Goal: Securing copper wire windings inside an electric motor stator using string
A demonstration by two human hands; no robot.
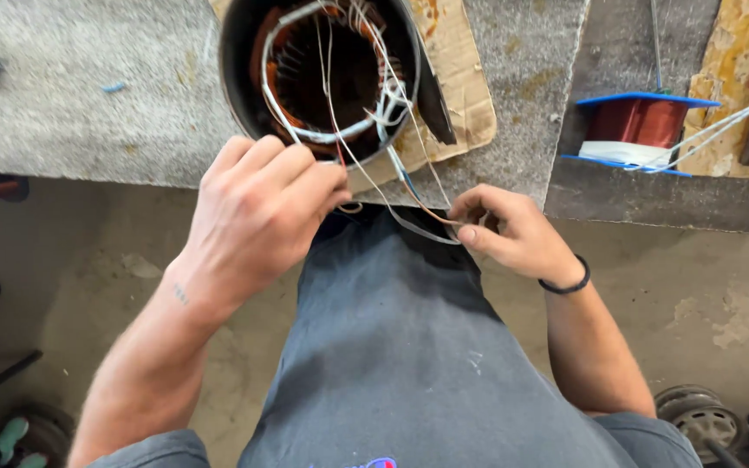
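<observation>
Centrally, at the near table (88, 113) edge, the left hand (257, 217) pinches thin wires (366, 165) from the motor stator (331, 74), while the right hand (513, 234) grips their free ends.

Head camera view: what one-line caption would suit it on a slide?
Left hand and right hand pinch thin wires trailing from a round motor housing beside a copper wire spool.
</observation>
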